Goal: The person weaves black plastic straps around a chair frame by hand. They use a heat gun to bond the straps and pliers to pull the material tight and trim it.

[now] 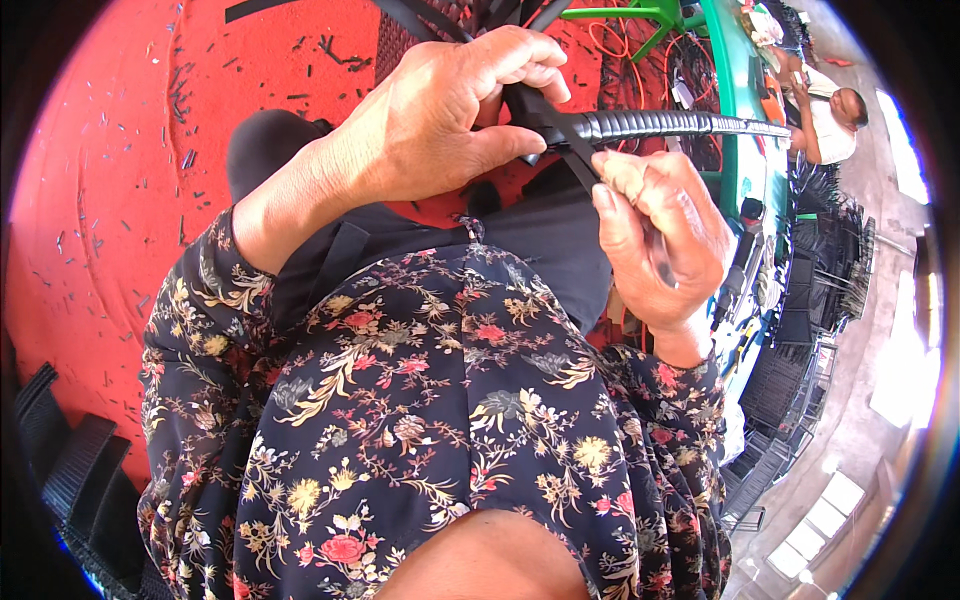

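Note:
My left hand (450, 110) is closed around the near end of a black rod (660, 124) wrapped in glossy black strip; the rod runs out to the right. A flat black strip (572, 150) comes off the rod and slants down to my right hand (660, 235), which pinches it between thumb and fingers just below the rod. Both forearms wear dark floral sleeves (420, 400). The strip's free end is hidden in my right palm.
A red floor (120, 200) strewn with several small black offcuts lies to the left. A green metal frame (735, 70) stands at the upper right, with another person (825, 115) beyond it. Black woven furniture pieces (810, 300) stack along the right. Black straps (70, 460) lie at lower left.

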`<state>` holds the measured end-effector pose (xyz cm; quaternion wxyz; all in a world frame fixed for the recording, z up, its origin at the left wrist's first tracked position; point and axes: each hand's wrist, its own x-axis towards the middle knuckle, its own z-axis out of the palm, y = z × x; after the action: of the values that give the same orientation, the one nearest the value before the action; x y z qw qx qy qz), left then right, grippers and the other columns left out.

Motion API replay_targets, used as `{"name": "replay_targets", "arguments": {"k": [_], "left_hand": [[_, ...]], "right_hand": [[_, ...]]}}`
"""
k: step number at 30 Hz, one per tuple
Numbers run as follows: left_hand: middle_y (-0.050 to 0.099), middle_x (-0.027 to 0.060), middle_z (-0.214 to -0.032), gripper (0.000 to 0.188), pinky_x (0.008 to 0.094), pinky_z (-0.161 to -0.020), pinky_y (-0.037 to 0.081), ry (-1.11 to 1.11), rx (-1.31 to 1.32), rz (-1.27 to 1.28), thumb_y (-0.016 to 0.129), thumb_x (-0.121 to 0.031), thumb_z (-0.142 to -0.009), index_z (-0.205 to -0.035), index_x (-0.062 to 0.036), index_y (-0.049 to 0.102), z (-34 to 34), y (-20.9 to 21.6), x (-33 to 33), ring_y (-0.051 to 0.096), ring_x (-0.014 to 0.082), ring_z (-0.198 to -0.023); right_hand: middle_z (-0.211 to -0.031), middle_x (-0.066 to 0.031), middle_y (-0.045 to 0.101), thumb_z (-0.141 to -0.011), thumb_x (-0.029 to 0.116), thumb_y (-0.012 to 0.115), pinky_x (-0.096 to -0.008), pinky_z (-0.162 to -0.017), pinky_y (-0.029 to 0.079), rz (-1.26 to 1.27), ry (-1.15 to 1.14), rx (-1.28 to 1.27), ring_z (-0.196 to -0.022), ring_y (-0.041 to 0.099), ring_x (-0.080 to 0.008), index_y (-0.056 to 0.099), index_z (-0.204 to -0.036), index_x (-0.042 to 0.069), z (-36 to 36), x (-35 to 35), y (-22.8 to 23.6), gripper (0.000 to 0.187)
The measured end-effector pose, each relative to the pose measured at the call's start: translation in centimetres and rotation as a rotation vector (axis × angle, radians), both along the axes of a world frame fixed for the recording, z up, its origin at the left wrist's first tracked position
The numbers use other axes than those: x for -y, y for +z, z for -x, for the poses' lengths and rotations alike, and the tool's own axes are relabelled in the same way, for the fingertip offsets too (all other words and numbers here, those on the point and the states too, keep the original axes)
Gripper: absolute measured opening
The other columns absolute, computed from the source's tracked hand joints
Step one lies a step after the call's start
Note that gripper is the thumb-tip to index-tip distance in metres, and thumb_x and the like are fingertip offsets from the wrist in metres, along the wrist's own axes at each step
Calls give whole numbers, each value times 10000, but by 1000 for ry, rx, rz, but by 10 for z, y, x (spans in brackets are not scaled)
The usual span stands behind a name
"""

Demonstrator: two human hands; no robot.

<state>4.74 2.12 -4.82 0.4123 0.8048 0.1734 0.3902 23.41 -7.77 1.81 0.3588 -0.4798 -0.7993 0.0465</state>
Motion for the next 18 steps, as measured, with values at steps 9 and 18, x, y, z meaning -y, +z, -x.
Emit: {"name": "replay_targets", "arguments": {"k": [9, 18], "left_hand": [[669, 31, -1145, 578, 184, -588, 435, 17, 28, 13, 718, 59, -770, -1292, -25, 484, -3, 1, 2, 438, 18, -610], [668, 43, -1152, 553, 181, -590, 432, -6, 32, 16, 712, 36, -791, -1293, -20, 485, -2, 4, 2, 431, 14, -605]], "right_hand": [[-757, -90, 600, -768, -41, 705, -274, -569, 470, 205, -21, 65, -628, 603, -210, 646, -909, 9, -9, 0, 16, 161], [-739, -77, 565, -827, -3, 686, -249, -530, 410, 290, 26, 13, -585, 524, -133, 638, -930, -8, -16, -7, 26, 114]]}}
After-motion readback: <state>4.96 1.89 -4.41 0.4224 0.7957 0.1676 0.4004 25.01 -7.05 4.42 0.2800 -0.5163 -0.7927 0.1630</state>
